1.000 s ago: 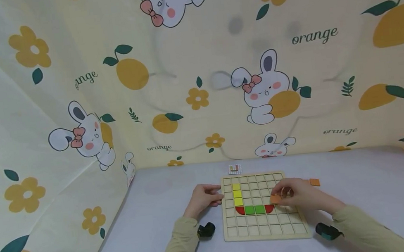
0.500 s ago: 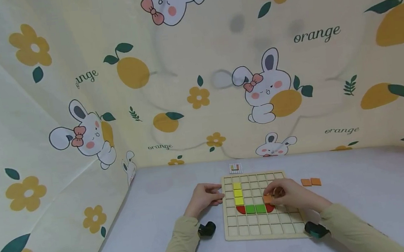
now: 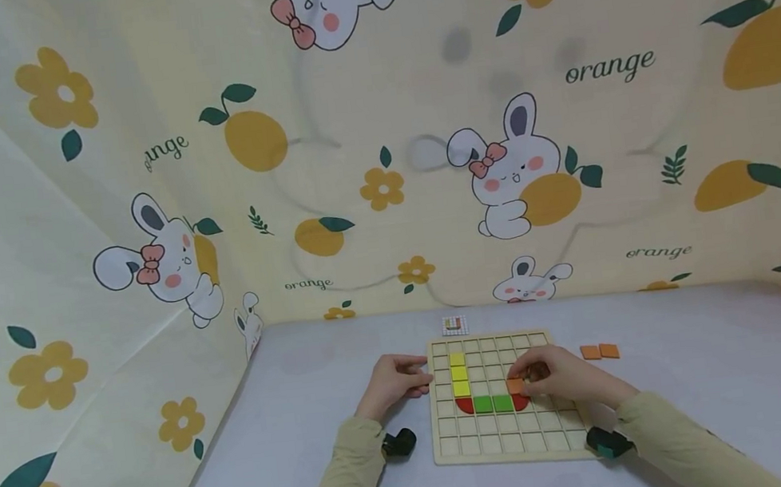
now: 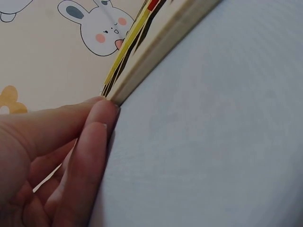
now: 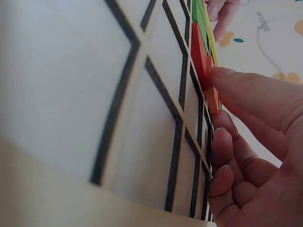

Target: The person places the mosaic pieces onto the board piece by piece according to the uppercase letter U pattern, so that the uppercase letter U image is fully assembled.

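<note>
A wooden grid board (image 3: 486, 445) lies on the table, bearing a column of yellow tiles (image 3: 459, 373), two green tiles (image 3: 492, 404) and two rounded red pieces (image 3: 464, 405). My left hand (image 3: 392, 384) touches the board's left edge with its fingertips, close up in the left wrist view. Thumb and finger of my right hand (image 3: 557, 373) pinch an orange square tile (image 3: 515, 386) over the cell just behind the right red piece (image 5: 199, 54). In the right wrist view that orange tile (image 5: 214, 97) stands tilted at the grid; its far side is hidden by my fingers.
Two more orange tiles (image 3: 600, 351) lie on the table right of the board. A small printed card (image 3: 454, 325) with a coloured grid pattern lies behind the board. A patterned curtain (image 3: 361, 239) hangs at the back and left.
My right hand has moved left with the orange tile, from beside the right red piece to the cell behind it. Over the last half second it barely shifts. The left hand stays at the board's edge.
</note>
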`<state>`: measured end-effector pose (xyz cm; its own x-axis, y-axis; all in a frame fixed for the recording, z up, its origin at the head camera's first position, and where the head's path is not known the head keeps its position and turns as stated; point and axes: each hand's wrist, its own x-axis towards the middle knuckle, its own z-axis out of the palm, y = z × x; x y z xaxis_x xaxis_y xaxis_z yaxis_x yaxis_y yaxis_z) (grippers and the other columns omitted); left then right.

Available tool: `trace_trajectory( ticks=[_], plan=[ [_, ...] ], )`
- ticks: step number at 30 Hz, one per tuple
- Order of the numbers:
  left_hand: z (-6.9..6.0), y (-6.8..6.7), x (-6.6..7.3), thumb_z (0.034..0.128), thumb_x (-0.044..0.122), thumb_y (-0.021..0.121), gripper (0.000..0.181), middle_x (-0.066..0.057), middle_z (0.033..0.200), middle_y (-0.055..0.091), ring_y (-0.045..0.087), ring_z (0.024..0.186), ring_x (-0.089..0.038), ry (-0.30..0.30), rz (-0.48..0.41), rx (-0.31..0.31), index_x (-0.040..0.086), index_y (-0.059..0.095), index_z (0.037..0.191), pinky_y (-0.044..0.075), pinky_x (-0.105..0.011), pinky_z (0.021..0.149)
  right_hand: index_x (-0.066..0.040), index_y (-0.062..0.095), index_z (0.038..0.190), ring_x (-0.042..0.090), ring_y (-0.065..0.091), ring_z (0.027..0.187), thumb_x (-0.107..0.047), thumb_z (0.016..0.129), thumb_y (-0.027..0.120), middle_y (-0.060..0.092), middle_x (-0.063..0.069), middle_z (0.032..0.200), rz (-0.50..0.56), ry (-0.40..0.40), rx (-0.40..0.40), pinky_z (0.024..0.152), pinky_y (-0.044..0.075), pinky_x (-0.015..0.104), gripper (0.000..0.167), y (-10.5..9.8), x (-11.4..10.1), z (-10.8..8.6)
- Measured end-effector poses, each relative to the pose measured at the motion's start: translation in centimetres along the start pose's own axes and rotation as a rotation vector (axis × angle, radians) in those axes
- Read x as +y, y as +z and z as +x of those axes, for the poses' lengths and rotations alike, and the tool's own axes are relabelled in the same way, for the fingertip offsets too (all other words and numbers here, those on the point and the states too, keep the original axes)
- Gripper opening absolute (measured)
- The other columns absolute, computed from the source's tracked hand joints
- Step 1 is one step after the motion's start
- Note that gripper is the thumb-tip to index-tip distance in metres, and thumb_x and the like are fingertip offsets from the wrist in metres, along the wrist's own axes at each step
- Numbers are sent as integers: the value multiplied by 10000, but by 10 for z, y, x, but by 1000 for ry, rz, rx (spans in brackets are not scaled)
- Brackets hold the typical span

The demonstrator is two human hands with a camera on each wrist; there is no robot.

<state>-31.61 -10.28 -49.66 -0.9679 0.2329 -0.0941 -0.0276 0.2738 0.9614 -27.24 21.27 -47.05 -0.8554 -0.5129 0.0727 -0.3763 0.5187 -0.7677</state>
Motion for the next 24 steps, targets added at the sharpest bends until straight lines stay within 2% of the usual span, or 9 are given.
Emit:
trace_trajectory(
  ticks=[8, 24],
  plan=[
    [-1, 0, 1, 802, 41, 763, 361, -69, 805, 690, 671, 634, -149, 1, -4, -3, -2, 671, 1149, 575, -261, 577, -77, 699, 1031, 150, 476, 761, -126, 864, 717, 618, 7, 957, -47, 10, 30, 614, 418, 222, 175, 1, -2, 1],
    [0, 0, 0, 796, 37, 768, 359, -70, 792, 689, 670, 626, -146, -3, -7, 2, 2, 676, 1141, 574, -263, 568, -75, 701, 990, 171, 481, 723, -88, 828, 745, 599, 4, 883, -62, 70, 49, 588, 425, 227, 168, 3, -6, 3]
  ],
)
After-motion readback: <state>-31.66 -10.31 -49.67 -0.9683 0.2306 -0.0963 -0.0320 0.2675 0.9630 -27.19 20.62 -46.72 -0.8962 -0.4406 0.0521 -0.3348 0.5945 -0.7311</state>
